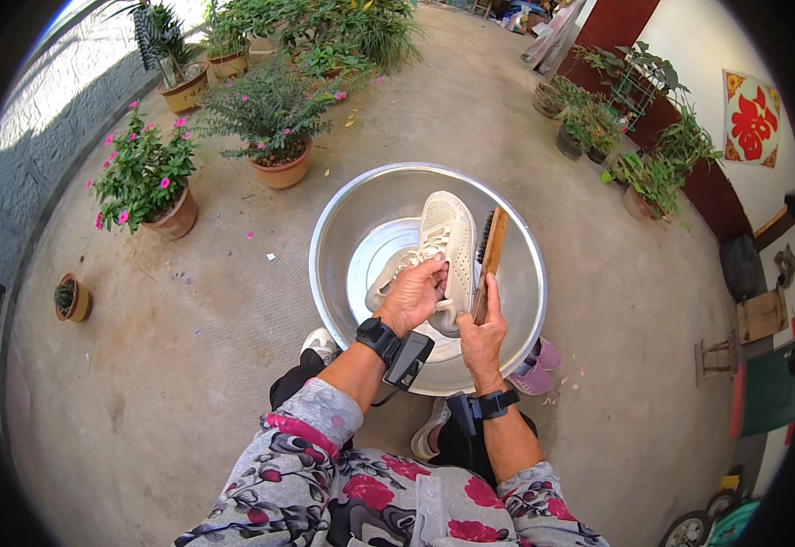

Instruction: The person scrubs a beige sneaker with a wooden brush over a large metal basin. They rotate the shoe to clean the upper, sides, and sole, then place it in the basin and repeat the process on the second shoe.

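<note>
A cream lace-up shoe (464, 241) with a perforated upper is held over a wide metal basin (332, 225), toe pointing away from me. My left hand (412, 292) grips it at the laces and collar opening. Wooden-handled, the dark-bristled scrub brush (493, 239) stands along the shoe's right side, its bristles facing the shoe. My right hand (483, 335) holds the brush handle, and its thumb touches the shoe's heel. A second cream shoe (382, 279) shows partly behind my left hand, lower in the basin.
Purple slip-on shoes (535, 372) lie against the basin's right side. Potted flowers (147, 174) and a potted shrub (274, 123) stand on the concrete floor at the left. More potted plants (643, 181) line the right wall. A small stool (717, 357) is farther right.
</note>
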{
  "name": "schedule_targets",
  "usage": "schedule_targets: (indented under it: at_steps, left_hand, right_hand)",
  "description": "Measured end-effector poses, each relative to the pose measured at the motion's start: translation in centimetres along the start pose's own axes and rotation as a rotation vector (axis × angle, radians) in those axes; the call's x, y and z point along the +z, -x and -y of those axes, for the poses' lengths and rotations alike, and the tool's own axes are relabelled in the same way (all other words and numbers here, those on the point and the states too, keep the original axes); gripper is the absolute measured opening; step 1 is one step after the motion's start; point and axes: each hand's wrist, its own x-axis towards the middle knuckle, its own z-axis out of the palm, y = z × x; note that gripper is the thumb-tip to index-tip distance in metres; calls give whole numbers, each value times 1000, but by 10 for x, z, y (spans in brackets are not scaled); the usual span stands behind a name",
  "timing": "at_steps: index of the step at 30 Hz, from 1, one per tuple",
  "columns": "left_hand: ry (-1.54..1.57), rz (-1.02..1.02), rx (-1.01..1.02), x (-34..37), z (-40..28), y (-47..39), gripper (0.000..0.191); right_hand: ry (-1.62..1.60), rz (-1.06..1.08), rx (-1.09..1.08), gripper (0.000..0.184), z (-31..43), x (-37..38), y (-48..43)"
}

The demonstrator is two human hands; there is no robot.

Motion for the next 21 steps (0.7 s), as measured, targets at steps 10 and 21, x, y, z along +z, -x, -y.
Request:
schedule_targets:
  at_steps: [10,21]
  left_hand:
    - [-20,6,63,-8,-4,-20,38]
    - [123,-12,143,-17,-34,-20,48]
  right_hand:
    - [158,168,-35,66,15,0,10]
    - [407,474,-219,71,21,-36,59]
